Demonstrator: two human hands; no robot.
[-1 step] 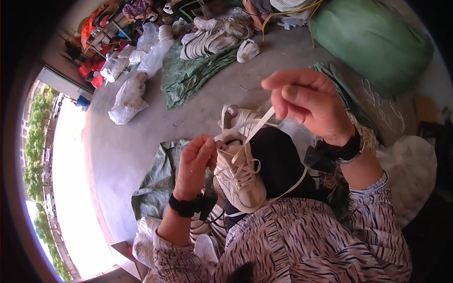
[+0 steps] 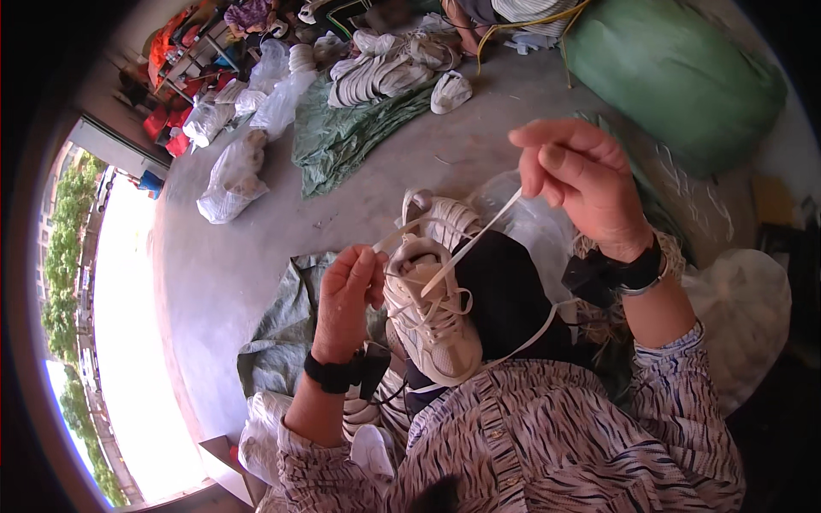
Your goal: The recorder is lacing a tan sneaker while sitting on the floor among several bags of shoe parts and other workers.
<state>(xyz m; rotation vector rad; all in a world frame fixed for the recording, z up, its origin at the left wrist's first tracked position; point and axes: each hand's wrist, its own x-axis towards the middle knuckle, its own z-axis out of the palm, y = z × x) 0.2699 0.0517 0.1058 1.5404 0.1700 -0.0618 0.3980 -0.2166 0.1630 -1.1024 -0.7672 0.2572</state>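
Note:
A beige sneaker [image 2: 440, 338] rests on the dark cloth over my lap, toe pointing toward me, its lower eyelets laced. My right hand [image 2: 590, 184], raised above and to the right of the shoe, pinches a pale shoelace [image 2: 483, 235] that runs taut down to the upper eyelets. On the shoe's left side, my left hand [image 2: 349, 295] is closed, thumb against fingers, with a strand of lace at its fingertips. Another length of lace [image 2: 534, 333] curves loosely past the shoe's right side.
Beyond my lap are bundled pale shoes [image 2: 449, 218] and clear plastic. A green sack [image 2: 671, 85] stands far right; a clear bag [image 2: 735, 316] sits by my right arm. Shoe piles on a green sheet [image 2: 342, 141] and a plastic bag [image 2: 235, 179] lie on the floor.
My right hand has shifted right, drawing the lace straighter. My left hand stays almost in place, and the shoe has tilted slightly left at its opening.

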